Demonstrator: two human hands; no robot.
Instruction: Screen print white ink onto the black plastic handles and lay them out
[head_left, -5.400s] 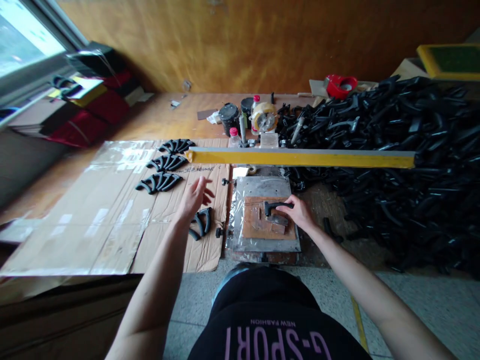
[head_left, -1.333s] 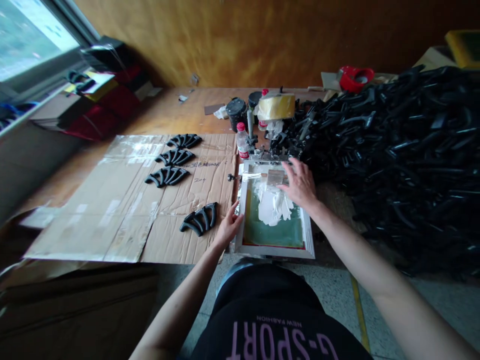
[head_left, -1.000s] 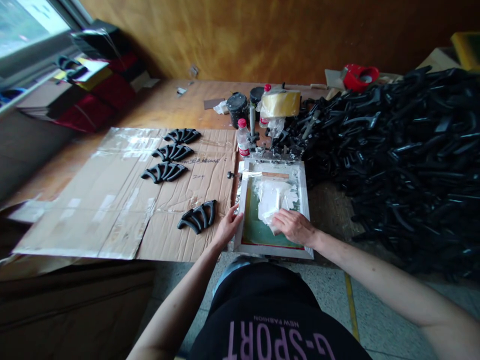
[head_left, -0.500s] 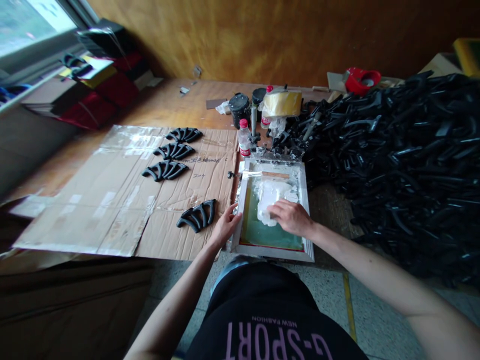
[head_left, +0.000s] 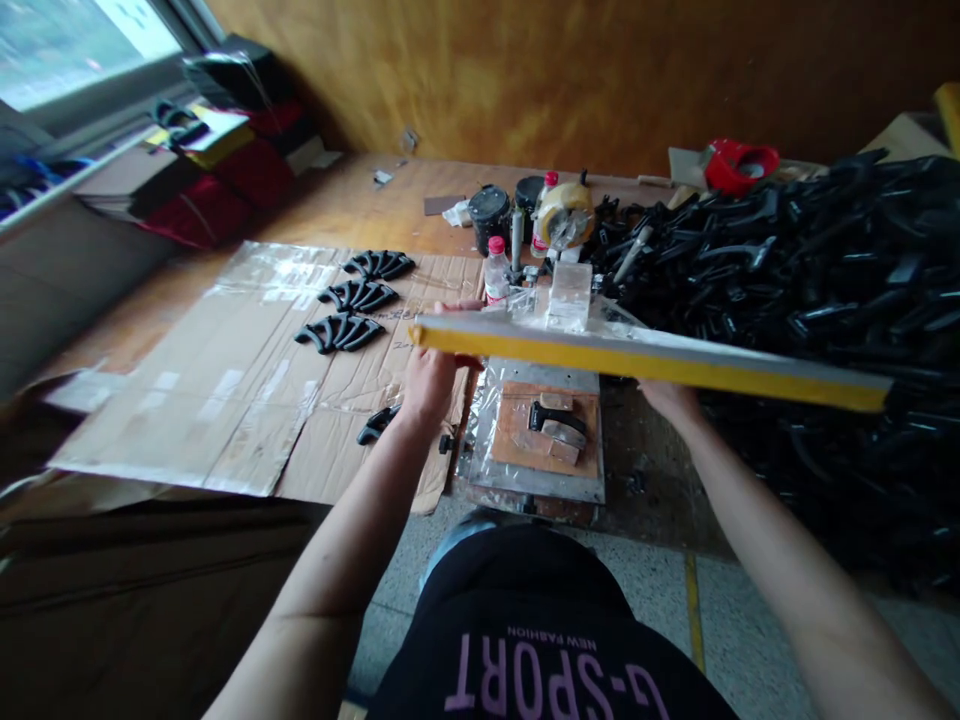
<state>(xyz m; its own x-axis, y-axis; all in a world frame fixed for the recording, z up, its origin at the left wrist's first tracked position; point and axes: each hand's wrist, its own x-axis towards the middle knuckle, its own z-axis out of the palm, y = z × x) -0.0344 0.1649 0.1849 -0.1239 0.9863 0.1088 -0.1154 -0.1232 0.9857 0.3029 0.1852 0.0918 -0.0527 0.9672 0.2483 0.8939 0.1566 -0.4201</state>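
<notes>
A screen-printing frame (head_left: 645, 365) is tilted up, its near edge toward me showing grey metal and a yellow strip. My left hand (head_left: 433, 378) grips the frame's left end, fingers wrapped round it. My right hand (head_left: 667, 398) is behind and below the frame's right part; its fingers are hidden. Underneath, a black curved plastic part (head_left: 559, 417) lies between small blocks on a brown board (head_left: 514, 450), which rests on a grey metal base plate (head_left: 487, 472). My left forearm partly covers a group of black parts (head_left: 377, 424) on the cardboard (head_left: 247, 400).
Several rows of black parts (head_left: 341, 332) lie on the cardboard to the left. A large heap of black parts (head_left: 750, 260) covers the right side. Behind the frame stand a red-capped bottle (head_left: 496, 268), a dark tub (head_left: 489, 215) and a tape roll (head_left: 562, 215).
The frame has swung up from lying flat, uncovering the board and black part below. My left hand has moved up with its edge; my right hand has left the white paste and moved right.
</notes>
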